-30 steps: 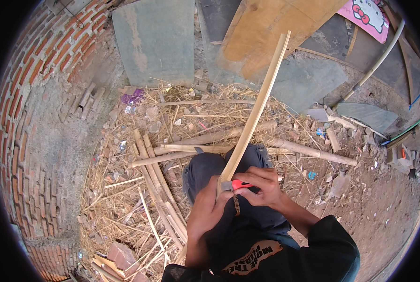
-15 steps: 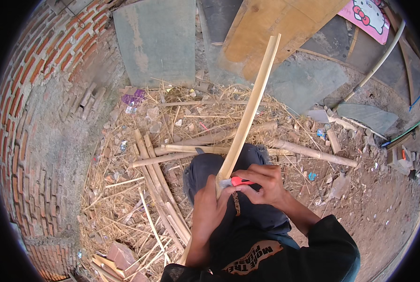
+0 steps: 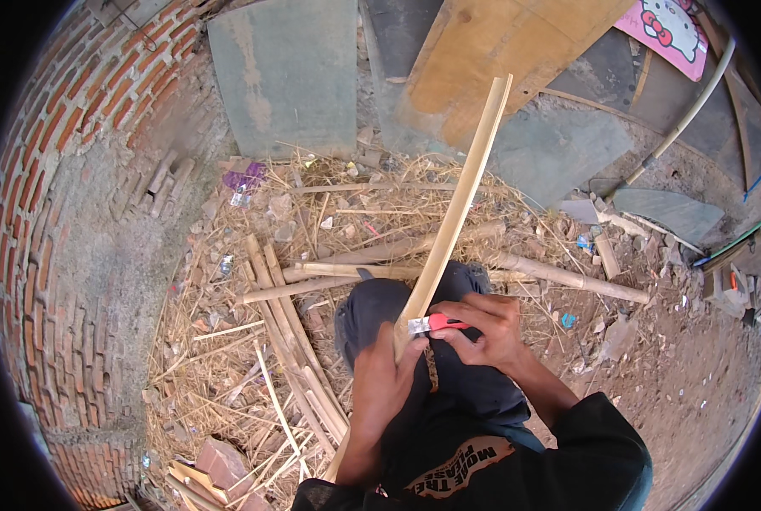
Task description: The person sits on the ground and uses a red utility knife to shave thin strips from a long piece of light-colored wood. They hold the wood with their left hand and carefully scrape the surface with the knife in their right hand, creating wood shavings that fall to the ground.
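You are gripping the bamboo strip point(image 3: 454, 217) low down with your left hand point(image 3: 380, 383), while your right hand point(image 3: 483, 328) is pinching a small red-handled blade point(image 3: 431, 324) against it. The strip is running from your lap up toward one o'clock (long, thin and probably light and springy), so holding close to the blade looks steadiest, fingers off the likely sharp split edges.

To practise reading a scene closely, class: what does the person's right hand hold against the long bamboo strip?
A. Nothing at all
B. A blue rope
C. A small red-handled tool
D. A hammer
C: the right hand pinches a small red-handled tool against the bamboo strip, while the left hand grips the strip just below it.
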{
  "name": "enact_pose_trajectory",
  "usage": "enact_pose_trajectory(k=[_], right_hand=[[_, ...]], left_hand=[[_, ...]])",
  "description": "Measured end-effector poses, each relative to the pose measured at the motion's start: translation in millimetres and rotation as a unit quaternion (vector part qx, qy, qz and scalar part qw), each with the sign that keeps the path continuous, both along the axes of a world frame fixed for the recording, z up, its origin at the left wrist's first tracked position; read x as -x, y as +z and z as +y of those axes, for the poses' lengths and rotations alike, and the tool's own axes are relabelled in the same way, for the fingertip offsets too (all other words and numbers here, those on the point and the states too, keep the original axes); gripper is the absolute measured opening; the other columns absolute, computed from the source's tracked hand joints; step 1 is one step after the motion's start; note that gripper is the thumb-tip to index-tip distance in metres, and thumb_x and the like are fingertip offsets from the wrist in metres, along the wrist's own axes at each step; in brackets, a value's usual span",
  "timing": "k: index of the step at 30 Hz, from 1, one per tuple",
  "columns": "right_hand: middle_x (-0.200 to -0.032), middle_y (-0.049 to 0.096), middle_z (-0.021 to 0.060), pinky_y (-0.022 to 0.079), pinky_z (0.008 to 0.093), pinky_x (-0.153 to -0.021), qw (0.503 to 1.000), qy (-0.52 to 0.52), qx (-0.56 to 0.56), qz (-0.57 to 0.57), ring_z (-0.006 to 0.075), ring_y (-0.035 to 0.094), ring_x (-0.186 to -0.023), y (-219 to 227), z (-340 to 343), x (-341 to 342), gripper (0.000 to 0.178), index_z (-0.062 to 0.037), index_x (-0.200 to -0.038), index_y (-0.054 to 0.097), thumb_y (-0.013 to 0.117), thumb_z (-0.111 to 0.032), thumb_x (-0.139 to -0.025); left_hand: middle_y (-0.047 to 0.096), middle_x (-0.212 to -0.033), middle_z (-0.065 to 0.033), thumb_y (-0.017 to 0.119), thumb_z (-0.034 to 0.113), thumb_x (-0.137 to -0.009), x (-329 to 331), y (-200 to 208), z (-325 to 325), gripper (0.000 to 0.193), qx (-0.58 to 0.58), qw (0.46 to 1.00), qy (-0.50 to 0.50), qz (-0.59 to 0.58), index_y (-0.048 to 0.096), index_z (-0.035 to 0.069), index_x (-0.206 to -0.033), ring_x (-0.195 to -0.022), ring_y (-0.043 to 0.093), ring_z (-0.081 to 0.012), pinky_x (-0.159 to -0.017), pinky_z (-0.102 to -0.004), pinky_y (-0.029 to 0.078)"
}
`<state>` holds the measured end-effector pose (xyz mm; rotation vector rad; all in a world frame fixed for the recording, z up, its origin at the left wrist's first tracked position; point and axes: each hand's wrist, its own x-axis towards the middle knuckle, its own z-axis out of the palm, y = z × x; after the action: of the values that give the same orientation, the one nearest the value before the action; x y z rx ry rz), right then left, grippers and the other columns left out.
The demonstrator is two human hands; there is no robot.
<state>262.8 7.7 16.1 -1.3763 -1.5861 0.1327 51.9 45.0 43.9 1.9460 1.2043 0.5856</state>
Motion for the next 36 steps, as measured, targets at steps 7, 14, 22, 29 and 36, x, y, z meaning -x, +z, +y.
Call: enact_pose_trajectory(k=[7,14,22,29,36], right_hand=[[-0.084,0.078,0.0135,0.056,0.0296,-0.072,0.963,-0.247,0.032,0.099,0.0139,0.072,-0.078,-4,39,-107,0.030,0.0032,-0.110,0.080,0.085,-0.022,-0.095],[-0.088,0.080,0.0135,0.057,0.0293,-0.075,0.962,-0.253,0.022,0.105,0.0121,0.072,-0.081,-1,56,-142,0.029,0.0028,-0.114,0.080,0.082,-0.022,-0.098],[-0.090,0.080,0.0103,0.055,0.0276,-0.076,0.959,-0.225,0.016,0.170,0.0093,0.069,-0.083,-12,60,-140,0.028,0.0025,-0.115,0.080,0.080,-0.021,-0.100],[-0.085,0.078,0.0100,0.054,0.0291,-0.074,0.976,-0.185,0.026,0.114,0.0094,0.067,-0.080,-12,59,-139,0.029,0.0032,-0.114,0.079,0.079,-0.023,-0.101],[-0.082,0.076,0.0089,0.051,0.0299,-0.071,0.921,-0.366,-0.011,0.130,0.0118,0.063,-0.073,-32,63,-239,0.041,-0.0001,-0.116,0.080,0.077,-0.038,-0.102]], left_hand=[[0.065,-0.071,-0.0295,0.067,0.042,-0.108,22,-25,-37,0.045,0.098,0.993,-0.035,0.061,0.058,-0.002,-0.106,-0.073,0.067,-0.0545,-0.064,-0.0585,0.050],[0.062,-0.067,-0.0256,0.066,0.037,-0.109,36,-23,-36,0.038,0.085,0.993,-0.036,0.071,0.060,-0.001,-0.107,-0.069,0.066,-0.0513,-0.063,-0.0544,0.048],[0.063,-0.069,-0.0260,0.066,0.036,-0.108,39,-33,-34,0.037,0.073,0.993,-0.045,0.080,0.062,-0.001,-0.109,-0.071,0.067,-0.0507,-0.065,-0.0543,0.049],[0.064,-0.069,-0.0269,0.067,0.039,-0.107,37,-28,-31,0.041,0.079,0.992,-0.037,0.095,0.060,-0.001,-0.111,-0.072,0.067,-0.0525,-0.066,-0.0560,0.050],[0.065,-0.070,-0.0283,0.066,0.043,-0.108,55,-20,-45,0.045,0.094,0.985,-0.082,0.123,0.060,-0.002,-0.115,-0.074,0.068,-0.0539,-0.067,-0.0580,0.051]])
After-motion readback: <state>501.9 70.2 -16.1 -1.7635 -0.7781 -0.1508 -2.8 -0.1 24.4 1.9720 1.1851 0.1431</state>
